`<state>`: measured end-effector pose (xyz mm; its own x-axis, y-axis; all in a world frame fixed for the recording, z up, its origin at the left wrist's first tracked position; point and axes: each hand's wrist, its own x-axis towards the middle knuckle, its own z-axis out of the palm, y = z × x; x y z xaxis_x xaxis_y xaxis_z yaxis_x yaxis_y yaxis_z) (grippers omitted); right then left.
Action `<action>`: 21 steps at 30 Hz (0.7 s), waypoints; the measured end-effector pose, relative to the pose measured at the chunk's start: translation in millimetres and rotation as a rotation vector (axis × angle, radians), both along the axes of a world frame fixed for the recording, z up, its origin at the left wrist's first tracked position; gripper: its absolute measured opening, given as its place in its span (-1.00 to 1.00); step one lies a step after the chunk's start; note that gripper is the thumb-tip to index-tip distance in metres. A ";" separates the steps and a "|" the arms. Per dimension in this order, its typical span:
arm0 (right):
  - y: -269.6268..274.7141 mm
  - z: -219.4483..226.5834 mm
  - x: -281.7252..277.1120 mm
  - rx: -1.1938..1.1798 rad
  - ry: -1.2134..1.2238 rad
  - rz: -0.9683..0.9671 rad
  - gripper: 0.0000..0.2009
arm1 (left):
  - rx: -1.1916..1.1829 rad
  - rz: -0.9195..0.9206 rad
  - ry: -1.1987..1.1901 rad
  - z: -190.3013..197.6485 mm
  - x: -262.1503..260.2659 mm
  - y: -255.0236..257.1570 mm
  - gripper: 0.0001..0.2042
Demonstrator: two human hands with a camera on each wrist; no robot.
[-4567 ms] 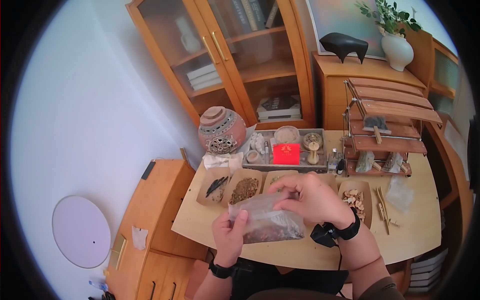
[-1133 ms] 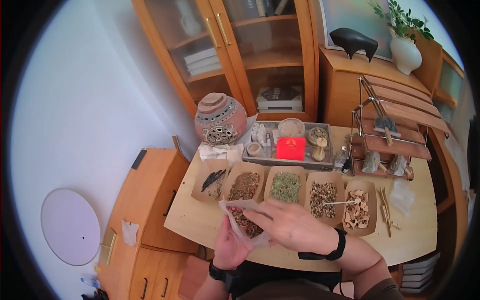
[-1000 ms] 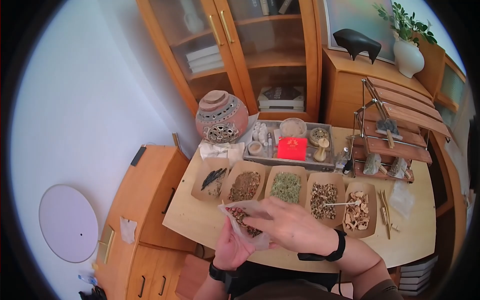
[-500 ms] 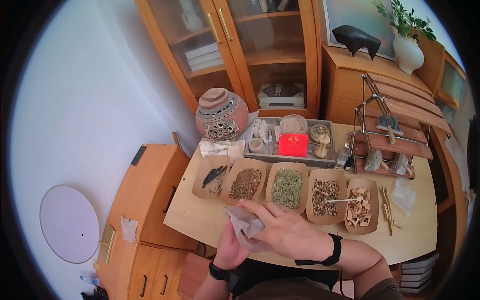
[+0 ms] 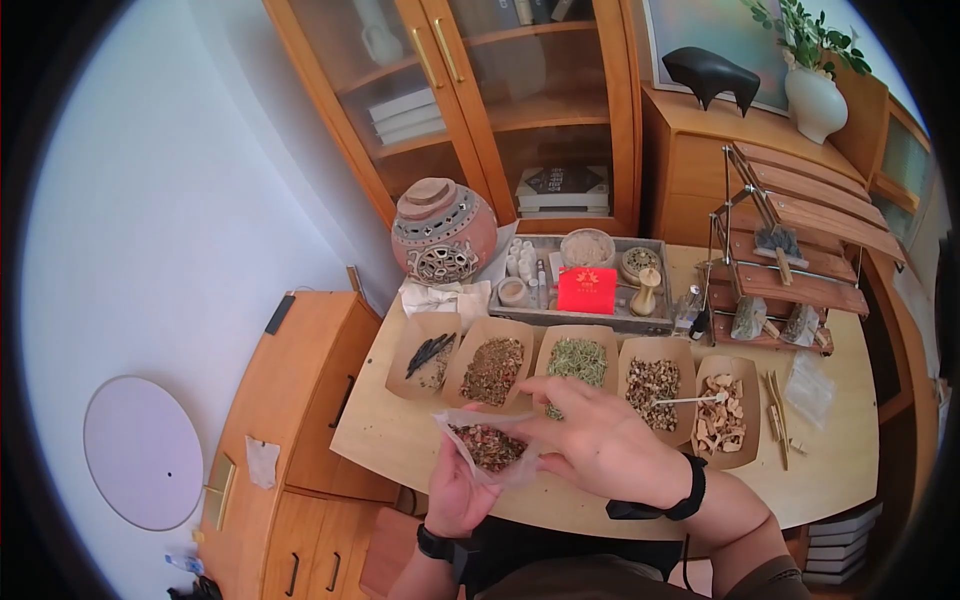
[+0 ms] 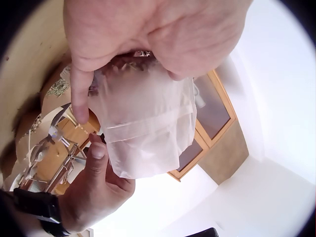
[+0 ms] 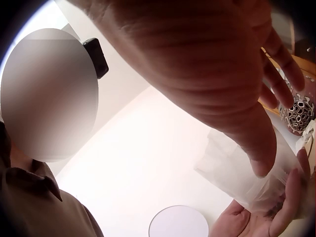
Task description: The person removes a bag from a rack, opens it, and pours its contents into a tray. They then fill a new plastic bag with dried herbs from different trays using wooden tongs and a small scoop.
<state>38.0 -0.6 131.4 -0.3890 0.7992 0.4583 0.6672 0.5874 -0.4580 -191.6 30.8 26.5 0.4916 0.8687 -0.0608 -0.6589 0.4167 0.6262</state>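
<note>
A translucent white bag [image 5: 520,468] holds a mix of reddish and brown dried pieces [image 5: 487,447], seen through its wide mouth. From the left and below, my left hand [image 5: 460,492] grips it; in the left wrist view the palm [image 6: 158,29] is against the bag [image 6: 143,123]. My right hand [image 5: 610,445] is at the bag's right edge, fingers extended and spread, the thumb against the bag in the right wrist view [image 7: 237,173]. Behind the hands, paper trays of dried material stand in a row, among them a brown mix [image 5: 492,370] and green pieces [image 5: 578,362].
Right of the hands are trays of chopped pieces [image 5: 652,388] and pale slices [image 5: 720,410], tweezers [image 5: 776,420] and a clear bag [image 5: 808,388]. Behind stand a grey tray [image 5: 640,322] with small containers, a pierced pot [image 5: 443,235] and a wooden rack [image 5: 800,275].
Half a second ago the bag's mouth was folded over beneath my right hand; now it gapes and shows the contents. My right hand has shifted slightly right, its fingers more spread.
</note>
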 end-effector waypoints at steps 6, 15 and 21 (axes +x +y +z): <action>-2.6 -0.4 5.3 -0.077 -0.048 0.088 -0.72 | -0.010 0.024 -0.064 1.6 -3.1 1.5 -0.48; -5.3 -0.7 5.5 -0.068 -0.068 0.140 -0.86 | 0.088 -0.024 -0.036 3.0 -3.1 3.4 -0.51; -3.6 -2.8 4.6 0.015 -0.047 0.078 -0.84 | 0.141 0.055 0.139 2.2 -6.0 2.4 -0.52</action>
<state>42.5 -4.2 128.5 -0.4709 0.7591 0.4496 0.6397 0.6447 -0.4185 -197.6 33.2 28.7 0.4386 0.8987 -0.0006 -0.5812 0.2842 0.7625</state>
